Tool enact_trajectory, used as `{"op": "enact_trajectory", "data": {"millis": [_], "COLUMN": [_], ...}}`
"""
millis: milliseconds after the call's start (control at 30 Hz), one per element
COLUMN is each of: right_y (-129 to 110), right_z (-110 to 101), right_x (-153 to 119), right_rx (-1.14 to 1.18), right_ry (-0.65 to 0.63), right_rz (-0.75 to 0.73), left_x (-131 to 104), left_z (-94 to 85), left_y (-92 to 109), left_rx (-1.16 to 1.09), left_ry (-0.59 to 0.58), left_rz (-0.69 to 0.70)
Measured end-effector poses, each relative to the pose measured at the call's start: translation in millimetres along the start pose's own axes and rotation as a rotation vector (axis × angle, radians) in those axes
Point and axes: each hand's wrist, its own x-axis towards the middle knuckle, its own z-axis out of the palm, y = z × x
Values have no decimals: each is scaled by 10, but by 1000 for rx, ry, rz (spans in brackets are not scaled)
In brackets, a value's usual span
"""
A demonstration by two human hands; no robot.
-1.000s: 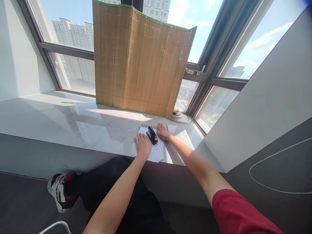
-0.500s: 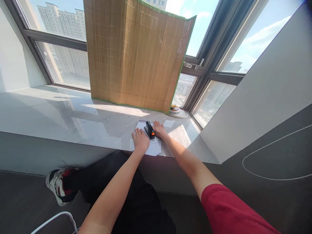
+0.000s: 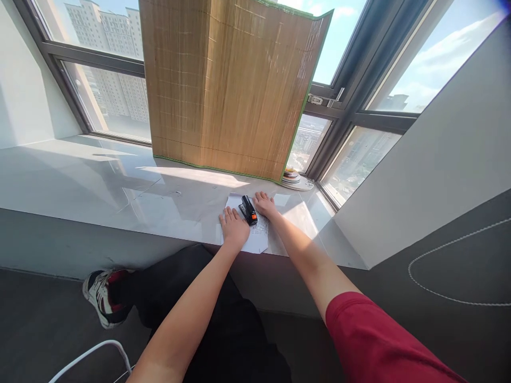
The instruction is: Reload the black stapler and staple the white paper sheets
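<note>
White paper with dark markings on its right part lies on the window sill, close to the front edge. On the paper rests a black stapler with an orange patch at its near end. My left hand lies flat on the paper's left side, fingers spread, just left of the stapler. My right hand is stretched out at the paper's upper right edge, beside the stapler. Neither hand is wrapped round the stapler.
A bamboo mat with green edging stands against the window. Round stacked discs sit by its lower right corner. The sill runs left, with its front edge close to my legs. A beaded cord hangs at the right.
The view has shifted slightly, so the scene sits a little further right. Both hands stay flat by the stapler, with hardly any movement against the paper.
</note>
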Motion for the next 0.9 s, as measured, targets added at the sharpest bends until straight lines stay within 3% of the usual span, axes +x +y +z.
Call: {"op": "enact_trajectory", "data": {"millis": [200, 300, 467, 700, 900], "right_y": [59, 105, 256, 318, 135], "right_z": [8, -22, -109, 36, 89], "right_x": [103, 149, 162, -249, -596], "right_rx": [18, 138, 342, 470, 653], "right_ry": [48, 108, 242, 375, 477], "right_rz": [-22, -42, 68, 212, 60], "left_x": [-7, -14, -13, 45, 95], "left_z": [-18, -32, -26, 18, 22], "left_y": [8, 13, 13, 35, 70], "left_rx": [22, 25, 11, 19, 26], "left_ry": [-5, -5, 1, 5, 31], "left_rz": [-1, 0, -8, -24, -50]}}
